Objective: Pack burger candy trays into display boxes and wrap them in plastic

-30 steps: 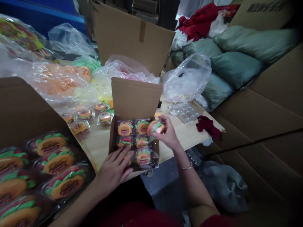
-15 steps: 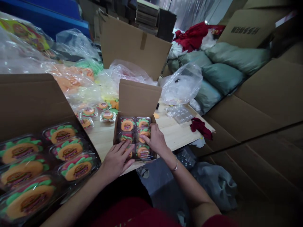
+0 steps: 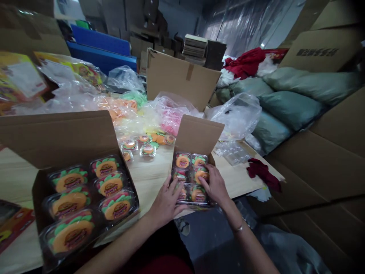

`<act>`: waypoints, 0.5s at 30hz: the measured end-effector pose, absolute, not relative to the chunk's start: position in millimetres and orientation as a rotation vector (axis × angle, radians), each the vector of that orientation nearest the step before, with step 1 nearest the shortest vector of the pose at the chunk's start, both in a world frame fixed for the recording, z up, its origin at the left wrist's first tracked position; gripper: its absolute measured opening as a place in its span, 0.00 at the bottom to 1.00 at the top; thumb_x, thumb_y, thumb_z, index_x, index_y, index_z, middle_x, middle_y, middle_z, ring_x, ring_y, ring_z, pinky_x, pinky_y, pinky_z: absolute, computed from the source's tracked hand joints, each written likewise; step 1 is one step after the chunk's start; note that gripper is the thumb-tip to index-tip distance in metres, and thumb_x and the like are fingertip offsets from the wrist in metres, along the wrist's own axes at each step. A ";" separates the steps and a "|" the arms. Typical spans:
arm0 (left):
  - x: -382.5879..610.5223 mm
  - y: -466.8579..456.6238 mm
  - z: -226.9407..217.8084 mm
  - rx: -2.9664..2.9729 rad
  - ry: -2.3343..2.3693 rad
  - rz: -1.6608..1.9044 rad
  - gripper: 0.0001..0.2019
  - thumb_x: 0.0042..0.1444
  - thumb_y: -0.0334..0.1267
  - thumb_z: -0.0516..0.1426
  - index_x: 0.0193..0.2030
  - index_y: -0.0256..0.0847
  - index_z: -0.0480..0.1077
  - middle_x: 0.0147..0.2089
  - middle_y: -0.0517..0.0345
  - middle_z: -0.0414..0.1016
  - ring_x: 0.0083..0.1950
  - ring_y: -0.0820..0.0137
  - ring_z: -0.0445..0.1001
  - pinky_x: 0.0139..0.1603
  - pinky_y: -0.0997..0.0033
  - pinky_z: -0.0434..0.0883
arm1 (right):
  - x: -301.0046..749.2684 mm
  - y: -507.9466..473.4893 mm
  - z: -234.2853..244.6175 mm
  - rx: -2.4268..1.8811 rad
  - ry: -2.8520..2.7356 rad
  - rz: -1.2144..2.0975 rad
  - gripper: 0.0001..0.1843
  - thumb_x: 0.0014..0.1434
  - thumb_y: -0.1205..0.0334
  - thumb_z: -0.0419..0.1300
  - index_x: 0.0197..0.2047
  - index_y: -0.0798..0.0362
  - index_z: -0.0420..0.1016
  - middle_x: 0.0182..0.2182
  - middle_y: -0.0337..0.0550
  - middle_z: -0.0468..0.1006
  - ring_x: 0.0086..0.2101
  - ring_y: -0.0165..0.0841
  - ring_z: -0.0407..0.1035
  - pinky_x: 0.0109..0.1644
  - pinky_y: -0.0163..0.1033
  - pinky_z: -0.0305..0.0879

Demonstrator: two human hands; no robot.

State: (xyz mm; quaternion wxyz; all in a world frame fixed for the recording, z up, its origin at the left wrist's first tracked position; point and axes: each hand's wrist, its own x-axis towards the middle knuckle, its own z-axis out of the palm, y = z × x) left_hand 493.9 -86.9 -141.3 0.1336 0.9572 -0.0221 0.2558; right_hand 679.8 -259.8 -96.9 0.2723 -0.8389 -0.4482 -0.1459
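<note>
A small open cardboard box [image 3: 197, 133] stands upright-lidded near the table's front edge. Inside it lie two columns of clear plastic packs, each holding a toy burger [image 3: 183, 161] in orange, green and red. My left hand [image 3: 166, 199] rests on the lower left packs with its fingers spread, partly covering them. On the right side, my right hand [image 3: 216, 183] has its thumb on the middle right burger pack [image 3: 199, 176] and its fingers at the box's right wall; it is open. To the left, a larger open box [image 3: 61, 139] holds several bigger burger packs [image 3: 72, 233].
Small packed burgers [image 3: 148, 150] and loose foam pieces [image 3: 159, 137] lie behind the boxes. Plastic bags [image 3: 236, 114] of parts line the table's back. A clear tray [image 3: 235, 152] and dark red cloth [image 3: 264, 174] are at the right. Stacked cartons [image 3: 327, 152] stand beyond the table edge.
My view has turned left and up, so everything appears farther right and lower, and more of the large box shows. Both hands stay on the packs in the small box.
</note>
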 end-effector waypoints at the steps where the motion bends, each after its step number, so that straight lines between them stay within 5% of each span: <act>1: 492.5 -84.9 -138.7 2.770 -0.112 0.692 0.34 0.58 0.44 0.61 0.68 0.34 0.57 0.70 0.35 0.57 0.73 0.45 0.48 0.65 0.43 0.65 | 675.8 -258.1 -91.0 -2.275 -1.172 -0.454 0.25 0.63 0.53 0.57 0.60 0.56 0.64 0.56 0.60 0.68 0.57 0.50 0.62 0.60 0.61 0.64; 4: 486.7 -79.0 -136.2 2.737 -0.181 0.645 0.24 0.63 0.39 0.56 0.64 0.34 0.60 0.71 0.36 0.56 0.74 0.52 0.47 0.65 0.49 0.66 | 652.1 -223.7 -65.1 -2.223 -1.157 -0.579 0.20 0.64 0.56 0.56 0.56 0.56 0.68 0.54 0.60 0.69 0.56 0.50 0.64 0.58 0.58 0.65; 8: 486.4 -79.0 -144.7 2.794 -0.215 0.747 0.11 0.64 0.39 0.55 0.48 0.35 0.71 0.66 0.35 0.63 0.72 0.49 0.54 0.62 0.47 0.69 | 627.3 -111.6 -34.5 -2.156 -1.628 -0.199 0.13 0.68 0.60 0.50 0.52 0.52 0.71 0.48 0.51 0.76 0.48 0.41 0.71 0.50 0.46 0.71; 12: 489.1 -83.5 -153.3 2.853 -0.116 0.816 0.08 0.62 0.37 0.57 0.45 0.39 0.74 0.66 0.38 0.62 0.70 0.44 0.56 0.58 0.42 0.69 | 644.3 -4.1 -31.8 -2.360 -1.814 0.130 0.13 0.63 0.69 0.55 0.50 0.58 0.74 0.48 0.57 0.78 0.45 0.42 0.75 0.46 0.44 0.72; 15: 490.6 -82.2 -154.2 2.841 0.000 0.805 0.09 0.62 0.36 0.56 0.47 0.41 0.75 0.64 0.41 0.65 0.67 0.44 0.59 0.57 0.40 0.68 | 661.5 25.6 -42.4 -2.343 -1.796 0.176 0.11 0.60 0.67 0.61 0.46 0.60 0.77 0.44 0.55 0.81 0.43 0.41 0.76 0.46 0.40 0.71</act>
